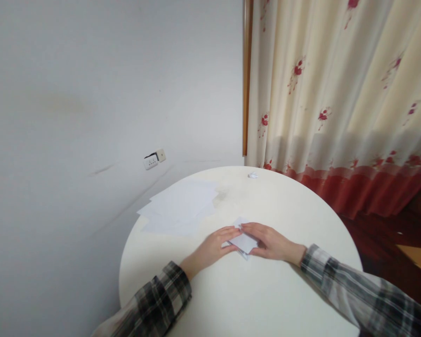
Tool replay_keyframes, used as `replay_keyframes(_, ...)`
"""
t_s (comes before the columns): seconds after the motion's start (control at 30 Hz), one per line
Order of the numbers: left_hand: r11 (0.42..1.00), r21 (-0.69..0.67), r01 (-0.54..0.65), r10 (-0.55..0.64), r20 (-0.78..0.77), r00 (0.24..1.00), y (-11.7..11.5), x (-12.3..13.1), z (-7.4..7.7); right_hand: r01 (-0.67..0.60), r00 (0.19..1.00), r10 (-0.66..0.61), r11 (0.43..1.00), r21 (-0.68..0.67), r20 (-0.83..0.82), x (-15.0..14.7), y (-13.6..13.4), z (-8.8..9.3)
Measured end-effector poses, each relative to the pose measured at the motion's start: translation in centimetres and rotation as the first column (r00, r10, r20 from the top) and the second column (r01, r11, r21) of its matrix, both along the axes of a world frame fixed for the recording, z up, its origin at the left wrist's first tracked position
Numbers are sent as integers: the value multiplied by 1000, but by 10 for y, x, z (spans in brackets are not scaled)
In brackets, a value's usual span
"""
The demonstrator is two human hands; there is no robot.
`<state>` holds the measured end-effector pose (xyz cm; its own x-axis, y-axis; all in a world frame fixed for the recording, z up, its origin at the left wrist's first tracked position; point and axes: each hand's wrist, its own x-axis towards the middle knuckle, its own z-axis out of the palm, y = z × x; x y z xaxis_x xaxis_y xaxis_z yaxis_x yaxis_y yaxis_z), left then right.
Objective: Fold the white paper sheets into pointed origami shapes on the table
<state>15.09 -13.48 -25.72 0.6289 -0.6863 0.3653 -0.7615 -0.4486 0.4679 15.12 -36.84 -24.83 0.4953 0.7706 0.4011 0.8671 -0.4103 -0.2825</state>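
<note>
A small folded white paper lies on the round white table, with layered edges and a pointed flap toward me. From the left, my left hand grips its edge, fingers on top and thumb at the near side. My right hand holds the opposite side, index finger near the top corner and thumb by the lower right edge. The fingertips of both hands almost meet at the paper's far part. Parts of the folds are hidden under the fingers.
Several loose white sheets are spread at the table's left back. A crumpled bit of paper sits near the far edge. Behind stand a wall with a socket and a flowered curtain.
</note>
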Motion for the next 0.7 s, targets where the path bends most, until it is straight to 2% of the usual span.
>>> replay_keyframes(0.23,996,35,-76,70,164,984,-3,-4,-2,55,998,-55,998,7,-20,-4,1,3)
replay_keyframes(0.37,987,-27,-157,160,200,967,-6,-2,-4,171,985,-171,982,75,-4,2,3,-4)
replay_keyframes(0.5,954,-86,-288,299,364,882,-11,-7,2,300,954,-291,939,167,-76,15,8,-13)
replay_keyframes(0.6,968,-58,-243,237,518,822,-19,-19,9,330,944,-318,915,230,-90,21,11,-17)
replay_keyframes(0.7,983,20,-181,150,474,867,-30,-26,13,324,946,-319,913,249,-61,24,13,-18)
